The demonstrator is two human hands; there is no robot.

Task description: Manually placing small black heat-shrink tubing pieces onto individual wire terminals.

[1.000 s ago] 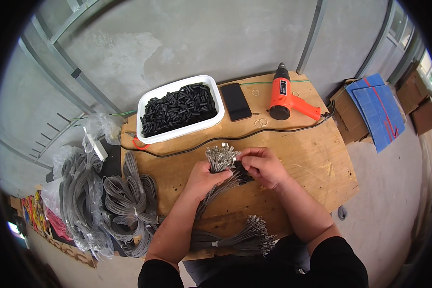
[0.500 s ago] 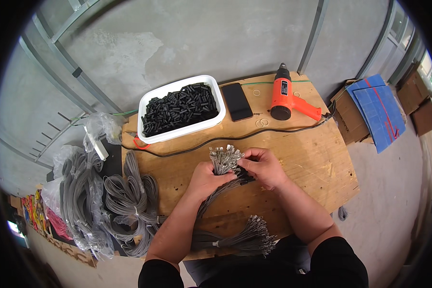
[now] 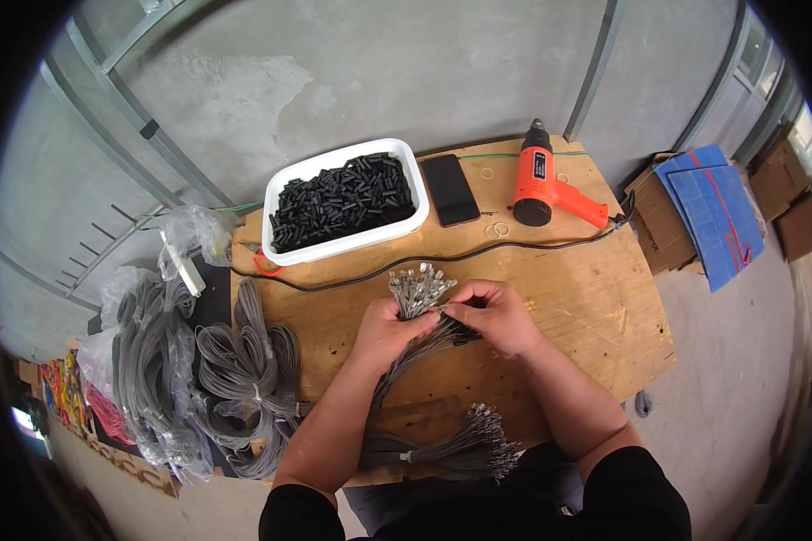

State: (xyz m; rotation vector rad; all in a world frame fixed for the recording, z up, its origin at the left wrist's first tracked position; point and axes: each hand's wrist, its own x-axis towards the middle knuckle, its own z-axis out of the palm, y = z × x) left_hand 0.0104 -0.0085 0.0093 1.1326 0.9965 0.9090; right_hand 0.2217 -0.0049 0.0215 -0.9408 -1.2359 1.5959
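My left hand (image 3: 386,332) grips a bundle of grey wires (image 3: 415,338) whose metal terminal ends (image 3: 418,288) fan out above my fingers. Fingers of my right hand (image 3: 492,316) pinch wires of that same bundle just below the terminals. Both hands are over the middle of a wooden board (image 3: 568,298). A second tied bundle of grey wires with terminals (image 3: 456,448) lies near the board's front edge, below my forearms.
A white tub of small black tubes (image 3: 343,197) stands at the back left, a black phone (image 3: 450,189) beside it, an orange heat gun (image 3: 548,178) further right with its black cord (image 3: 478,255) across the board. Coiled grey wire bundles (image 3: 226,379) lie left. Cardboard boxes with blue sheets (image 3: 704,212) sit right.
The wire bundle's terminal end has shifted slightly right and up between my hands. My right fingers have closed in nearer the terminals.
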